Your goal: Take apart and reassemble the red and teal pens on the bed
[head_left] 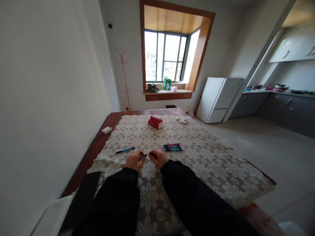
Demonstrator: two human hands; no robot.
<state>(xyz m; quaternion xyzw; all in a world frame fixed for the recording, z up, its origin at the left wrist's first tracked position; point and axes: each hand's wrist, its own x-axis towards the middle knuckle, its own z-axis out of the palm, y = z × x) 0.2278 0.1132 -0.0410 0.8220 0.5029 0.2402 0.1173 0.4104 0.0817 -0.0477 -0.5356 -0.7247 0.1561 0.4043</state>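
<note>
Reference was taken from the red tissue pack (155,123), which lay on a floral lace tablecloth (209,183) over a red-brown wooden surface (95,149). Both hands were found on the near side of the pack, close together but apart. The left hand (134,160) had its fingers closed on a dark slender pen piece (145,155), the tip directed toward the right hand (159,158). The right hand's fingers were pinched narrow on a small dark item (153,154), too covered to identify. One blue-and-black pen (125,150) lay nearer than the pack and to its left; a row of pens (173,149), black, pink and blue, lay nearer and to its right. A white adapter (106,130) was noted well left of the pack, crumpled white tissues (182,121) to its right.
</note>
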